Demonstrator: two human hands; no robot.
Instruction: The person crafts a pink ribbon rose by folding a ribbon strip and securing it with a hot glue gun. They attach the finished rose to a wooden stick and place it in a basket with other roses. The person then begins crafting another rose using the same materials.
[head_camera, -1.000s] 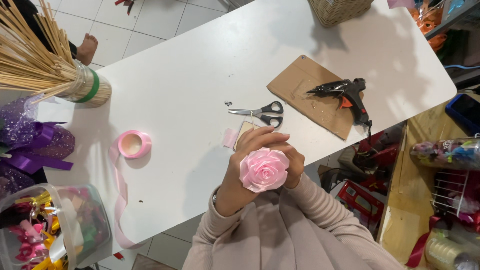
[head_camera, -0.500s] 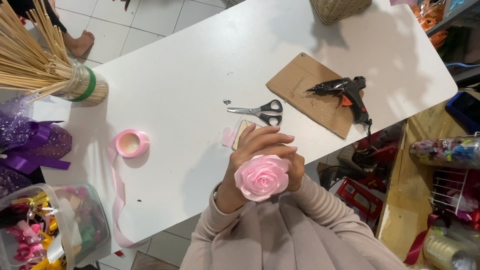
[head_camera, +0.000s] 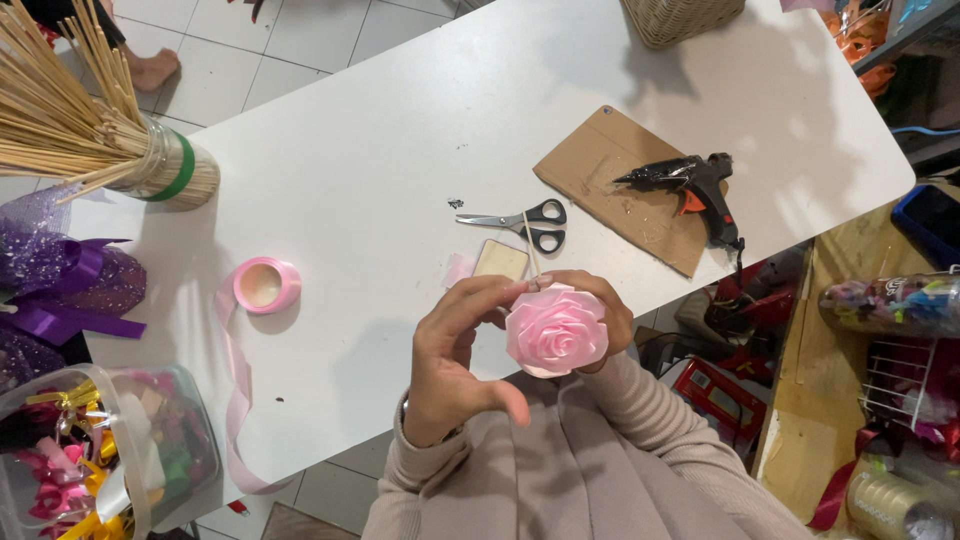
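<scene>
One ribbon rose (head_camera: 556, 330), one scissors (head_camera: 520, 220), one glue gun (head_camera: 695, 185), perhaps two hands (head_camera: 455, 365).

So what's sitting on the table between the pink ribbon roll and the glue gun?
Head view: scissors between ribbon roll and glue gun.

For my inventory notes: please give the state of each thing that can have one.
ribbon rose: fully formed, held in both hands
scissors: closed, flat on table
glue gun: resting on cardboard
pink ribbon roll: partly unwound, tail hanging off table
plastic tub: lid off
</scene>
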